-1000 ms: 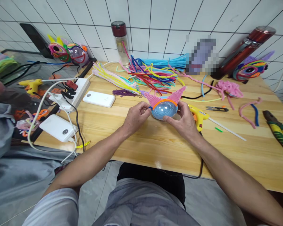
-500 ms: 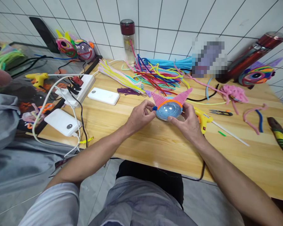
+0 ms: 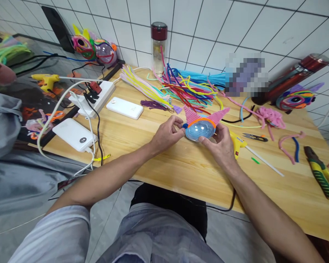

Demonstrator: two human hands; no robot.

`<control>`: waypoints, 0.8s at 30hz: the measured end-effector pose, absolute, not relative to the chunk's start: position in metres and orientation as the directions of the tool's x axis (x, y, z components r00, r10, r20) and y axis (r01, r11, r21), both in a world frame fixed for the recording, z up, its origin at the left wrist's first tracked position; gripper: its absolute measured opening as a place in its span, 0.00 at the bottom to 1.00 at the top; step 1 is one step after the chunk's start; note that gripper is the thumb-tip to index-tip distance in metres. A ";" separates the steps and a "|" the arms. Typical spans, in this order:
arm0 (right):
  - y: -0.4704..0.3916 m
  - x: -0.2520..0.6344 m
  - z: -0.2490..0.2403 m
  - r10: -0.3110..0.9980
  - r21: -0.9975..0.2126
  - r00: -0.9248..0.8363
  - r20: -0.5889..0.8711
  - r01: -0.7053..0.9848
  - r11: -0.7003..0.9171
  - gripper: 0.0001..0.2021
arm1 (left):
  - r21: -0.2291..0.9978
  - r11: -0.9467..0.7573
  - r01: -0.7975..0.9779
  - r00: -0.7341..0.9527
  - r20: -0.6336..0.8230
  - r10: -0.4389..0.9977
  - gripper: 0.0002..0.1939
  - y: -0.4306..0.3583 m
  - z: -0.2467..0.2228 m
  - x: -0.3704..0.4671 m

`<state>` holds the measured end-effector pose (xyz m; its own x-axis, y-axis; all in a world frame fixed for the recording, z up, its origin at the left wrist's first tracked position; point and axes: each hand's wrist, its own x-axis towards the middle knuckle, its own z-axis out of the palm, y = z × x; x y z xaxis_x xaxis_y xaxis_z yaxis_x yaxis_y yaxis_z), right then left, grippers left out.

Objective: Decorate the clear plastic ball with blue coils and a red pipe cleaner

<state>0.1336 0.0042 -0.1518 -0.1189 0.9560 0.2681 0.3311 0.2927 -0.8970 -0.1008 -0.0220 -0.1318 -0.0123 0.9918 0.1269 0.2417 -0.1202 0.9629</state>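
Note:
Between my hands is a clear, bluish plastic ball [image 3: 199, 131] with an orange pipe-cleaner band and two pink pipe-cleaner ears. My right hand [image 3: 220, 146] grips the ball's right side, its thumb on the lower front and the other fingers partly hidden behind. At the left side of the ball, my left hand [image 3: 168, 134] pinches a small dark blue pipe-cleaner coil [image 3: 185, 125] against or close to the edge. A yellow glue gun [image 3: 238, 143] lies just beyond my right hand, partly covered by it.
Pipe cleaners [image 3: 192, 87] are heaped behind the ball. Snips [image 3: 254, 137] and pliers [image 3: 322, 175] lie to the right. Two white power banks [image 3: 124, 108] and a power strip [image 3: 102, 96] with cables stand left. A glass bottle [image 3: 159, 51] and a red flask [image 3: 293, 78] are by the wall.
The camera view has shifted slightly, so everything sits a little differently in the picture. Both hands keep nearly the same hold on the ball and the blue coil.

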 end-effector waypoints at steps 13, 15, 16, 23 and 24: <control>-0.005 0.132 -0.108 0.989 -0.998 -0.132 0.065 -0.001 0.065 0.24 | 0.989 -0.149 0.017 0.020 0.149 0.989 0.30 -0.029 -0.132 -0.093; -0.006 0.124 -0.102 0.989 -0.997 -0.142 0.036 -0.078 0.025 0.22 | 0.985 -0.169 -0.031 0.010 0.170 0.985 0.35 -0.032 -0.126 -0.091; -0.007 0.120 -0.100 0.988 -0.994 -0.153 0.033 -0.107 0.017 0.21 | 0.981 -0.186 -0.051 0.011 0.187 0.982 0.37 -0.034 -0.123 -0.091; -0.006 0.093 -0.094 0.959 -0.986 -0.263 0.104 -0.151 0.065 0.33 | 0.933 -0.355 0.052 -0.090 0.358 0.929 0.41 -0.044 -0.106 -0.090; -0.006 0.092 -0.094 0.954 -0.985 -0.278 0.116 -0.159 0.073 0.35 | 0.920 -0.382 0.087 -0.108 0.390 0.914 0.41 -0.045 -0.106 -0.089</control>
<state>0.0919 -0.0060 -0.0941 -0.2781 0.9535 0.1160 -0.1590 0.0734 -0.9845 -0.0888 -0.0451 -0.1064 -0.1083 0.9145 0.3899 0.0871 -0.3819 0.9201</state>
